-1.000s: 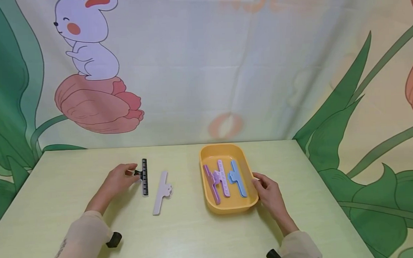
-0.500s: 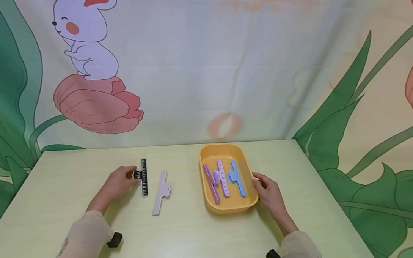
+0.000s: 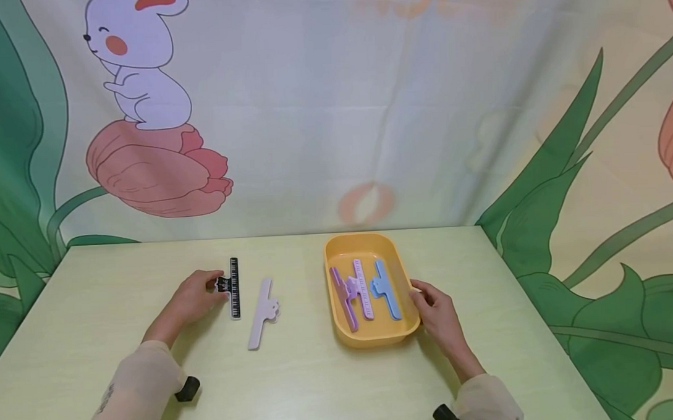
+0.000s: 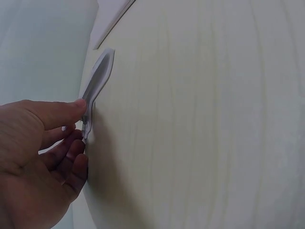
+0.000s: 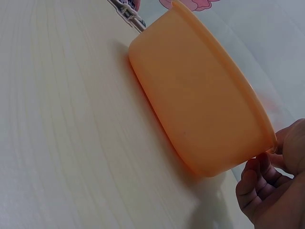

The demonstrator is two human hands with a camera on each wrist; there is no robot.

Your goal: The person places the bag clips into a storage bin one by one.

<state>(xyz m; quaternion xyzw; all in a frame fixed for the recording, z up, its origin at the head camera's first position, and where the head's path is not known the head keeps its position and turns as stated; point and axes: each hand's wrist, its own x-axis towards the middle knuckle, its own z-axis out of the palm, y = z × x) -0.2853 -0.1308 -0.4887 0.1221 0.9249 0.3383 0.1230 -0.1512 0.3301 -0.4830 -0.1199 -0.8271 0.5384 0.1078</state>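
My left hand (image 3: pixel 190 298) pinches the handle of a black clip (image 3: pixel 235 289) with a piano-key strip, at the left of the table. In the left wrist view the clip (image 4: pixel 101 76) shows its pale edge, with thumb and fingertips on its handle. To the right of it lies a pale lilac clip (image 3: pixel 258 321), apart from both hands. My right hand (image 3: pixel 439 314) grips the right rim of a yellow tray (image 3: pixel 374 340), thumb above and fingers curled beneath, also seen in the right wrist view. Inside the tray are two purple clips (image 3: pixel 364 289) and a blue clip (image 3: pixel 388 291).
All of this stands on a pale wood-grain table (image 3: pixel 304 390). Its far edge meets a printed cloth backdrop (image 3: pixel 289 143) with a rabbit and flowers. Dark wrist cameras (image 3: pixel 187 389) sit by both sleeves.
The left hand has tilted the black clip's handle slightly, so more of its patterned face shows. The tray, the right hand and the lilac clip hold their places.
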